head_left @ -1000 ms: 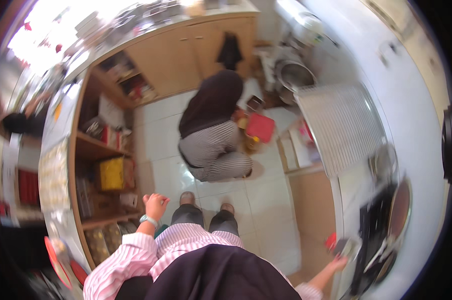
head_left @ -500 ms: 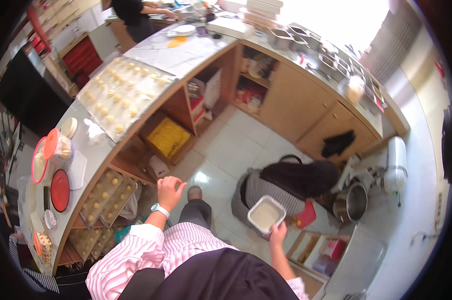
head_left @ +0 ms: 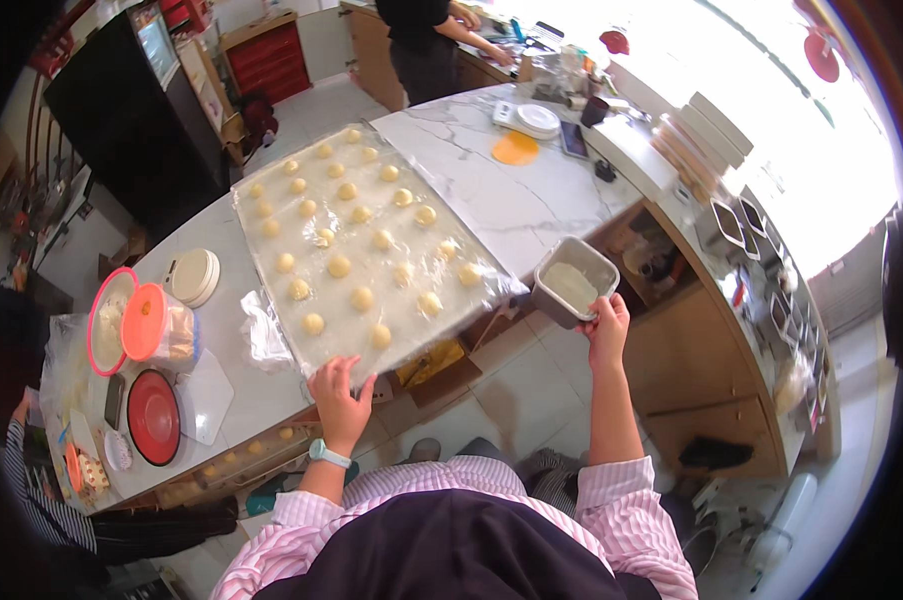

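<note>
Holding a metal container [head_left: 583, 256] with pale contents [head_left: 571, 286] in right grip [head_left: 607, 330], just past the surface's [head_left: 441, 150] near edge; having left grip [head_left: 341, 400] loosely spread beside a tray [head_left: 346, 332] of dough balls [head_left: 338, 266].

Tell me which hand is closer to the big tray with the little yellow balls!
Left. The left hand is right at the tray's near edge; the right hand is past its right corner, holding a metal pan.
</note>
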A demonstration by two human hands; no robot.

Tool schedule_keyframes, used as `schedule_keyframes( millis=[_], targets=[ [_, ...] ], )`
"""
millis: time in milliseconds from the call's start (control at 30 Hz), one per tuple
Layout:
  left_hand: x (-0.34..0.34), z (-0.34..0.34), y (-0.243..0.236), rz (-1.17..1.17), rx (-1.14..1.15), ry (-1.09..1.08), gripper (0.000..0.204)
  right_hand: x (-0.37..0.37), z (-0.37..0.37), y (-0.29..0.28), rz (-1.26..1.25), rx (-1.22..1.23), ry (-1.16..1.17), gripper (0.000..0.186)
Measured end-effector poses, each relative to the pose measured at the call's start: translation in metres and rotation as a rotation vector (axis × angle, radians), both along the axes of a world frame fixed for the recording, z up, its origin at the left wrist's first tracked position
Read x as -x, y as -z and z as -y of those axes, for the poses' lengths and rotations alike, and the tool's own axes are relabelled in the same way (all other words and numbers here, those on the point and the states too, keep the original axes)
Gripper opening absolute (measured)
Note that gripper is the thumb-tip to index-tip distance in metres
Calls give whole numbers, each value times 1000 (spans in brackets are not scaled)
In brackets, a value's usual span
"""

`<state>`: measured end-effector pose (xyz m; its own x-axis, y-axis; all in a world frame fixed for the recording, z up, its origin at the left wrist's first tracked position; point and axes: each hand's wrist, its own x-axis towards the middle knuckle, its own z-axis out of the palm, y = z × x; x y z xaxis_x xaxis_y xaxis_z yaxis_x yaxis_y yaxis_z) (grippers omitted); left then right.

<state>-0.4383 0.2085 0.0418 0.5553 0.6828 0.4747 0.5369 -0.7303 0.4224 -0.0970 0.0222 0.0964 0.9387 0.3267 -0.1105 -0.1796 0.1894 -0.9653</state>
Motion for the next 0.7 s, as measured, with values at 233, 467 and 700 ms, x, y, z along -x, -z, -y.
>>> schedule_keyframes(
  millis=[233, 467, 700],
  targets=[
    [-28, -24, -28, 77, 86, -72, 6, -118, -91, 35, -69, 106, -210, 7],
    [-74, -120, -134, 65, 424, -118, 14, -157, -95, 40, -133, 214, -424, 26],
    [-118, -219, -213, -16, 165, -180, 15, -207, -90, 8, 523, 326, -149, 27]
  ],
)
